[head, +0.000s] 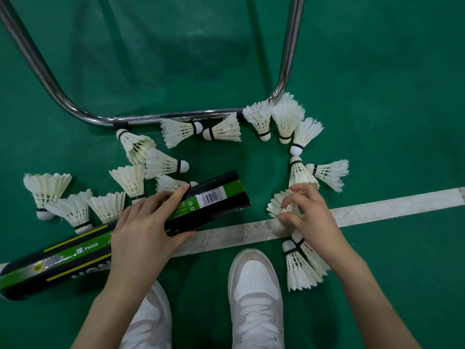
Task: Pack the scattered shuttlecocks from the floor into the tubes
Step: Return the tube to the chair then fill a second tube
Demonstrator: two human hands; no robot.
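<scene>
A: Left hand [141, 230]: status?

B: It is wrapping its grip around the black-and-green tube [120, 233], fingers curled over the top, thumb underneath. The tube is lying slanted, low on the green floor [377, 71], open end pointing up-right toward the right hand.

A: Right hand [308, 214]?

B: Fingers are pinching the feather skirt of one shuttlecock [276, 202], just beyond the tube's mouth, at the white line [377, 207]. Cannot tell whether it is lifting clear of the floor.

A: The remaining shuttlecocks?

B: Lying scattered on the floor. One cluster [75, 197] is sitting behind the tube at left; a row [221, 128] is lying along the chrome frame [176, 115]; more are curving down the right side, and two [302, 268] are lying under the right wrist. White shoes [255, 285] are showing at the bottom edge.
</scene>
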